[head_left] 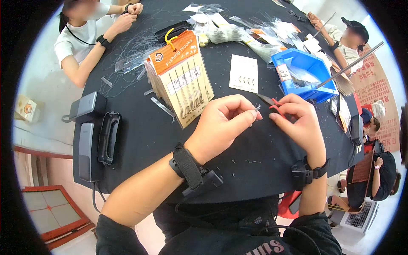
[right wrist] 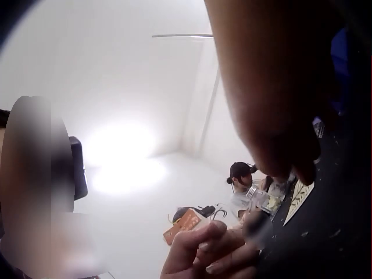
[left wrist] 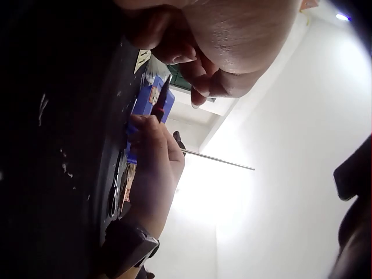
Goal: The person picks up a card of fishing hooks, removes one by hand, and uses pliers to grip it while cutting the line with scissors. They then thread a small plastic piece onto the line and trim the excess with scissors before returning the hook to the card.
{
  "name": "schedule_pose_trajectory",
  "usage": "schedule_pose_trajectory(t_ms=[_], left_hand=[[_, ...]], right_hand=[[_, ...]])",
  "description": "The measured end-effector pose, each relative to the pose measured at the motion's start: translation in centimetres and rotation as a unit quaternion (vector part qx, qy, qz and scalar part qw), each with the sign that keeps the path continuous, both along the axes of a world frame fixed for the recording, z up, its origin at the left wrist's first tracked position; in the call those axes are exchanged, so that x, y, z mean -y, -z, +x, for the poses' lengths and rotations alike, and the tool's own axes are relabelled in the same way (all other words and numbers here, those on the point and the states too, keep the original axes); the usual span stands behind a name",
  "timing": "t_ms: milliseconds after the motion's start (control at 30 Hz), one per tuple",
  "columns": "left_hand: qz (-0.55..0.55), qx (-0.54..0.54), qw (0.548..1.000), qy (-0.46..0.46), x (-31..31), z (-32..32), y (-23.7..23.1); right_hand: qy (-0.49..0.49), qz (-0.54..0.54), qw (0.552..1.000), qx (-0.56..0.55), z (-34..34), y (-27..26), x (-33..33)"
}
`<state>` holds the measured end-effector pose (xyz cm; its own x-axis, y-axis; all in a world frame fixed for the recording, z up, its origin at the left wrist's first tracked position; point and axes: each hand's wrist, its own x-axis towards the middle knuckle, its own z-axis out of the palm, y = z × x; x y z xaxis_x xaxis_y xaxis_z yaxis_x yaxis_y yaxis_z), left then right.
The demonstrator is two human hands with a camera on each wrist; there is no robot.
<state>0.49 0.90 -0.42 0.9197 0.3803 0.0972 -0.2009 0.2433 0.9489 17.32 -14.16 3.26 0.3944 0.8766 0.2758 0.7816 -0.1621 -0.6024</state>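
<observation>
My left hand pinches a small fishing hook between thumb and forefinger; its curved bend stands out above the fingertips in the right wrist view. Just to the right, my right hand holds red-handled scissors, with the dark blade pointing toward the hook and apart from it. A pale card with several hooks in a row lies beyond the hands. Left of it stands a thick stack of orange-topped Fishing Hooks cards with a yellow tie.
A blue bin with clear packets sits past my right hand, a metal rod leaning across it. Tangled line and plastic bags cover the far table. Black devices lie at left. Clippings dot the black cloth. Other people sit around.
</observation>
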Motion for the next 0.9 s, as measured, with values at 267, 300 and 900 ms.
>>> schedule_pose_trajectory(t_ms=[267, 300, 900], left_hand=[[-0.001, -0.021, 1.0, 0.004, -0.1, -0.1, 0.0], [-0.001, -0.021, 1.0, 0.004, 0.0, -0.1, 0.0], [0.018, -0.026, 0.996, 0.08, -0.1, 0.1, 0.0]], right_hand=[[-0.044, 0.003, 0.998, 0.041, 0.1, 0.1, 0.0], [-0.061, 0.012, 0.997, 0.047, 0.2, 0.1, 0.0], [-0.063, 0.129, 0.99, -0.008, -1.8, -1.2, -0.8]])
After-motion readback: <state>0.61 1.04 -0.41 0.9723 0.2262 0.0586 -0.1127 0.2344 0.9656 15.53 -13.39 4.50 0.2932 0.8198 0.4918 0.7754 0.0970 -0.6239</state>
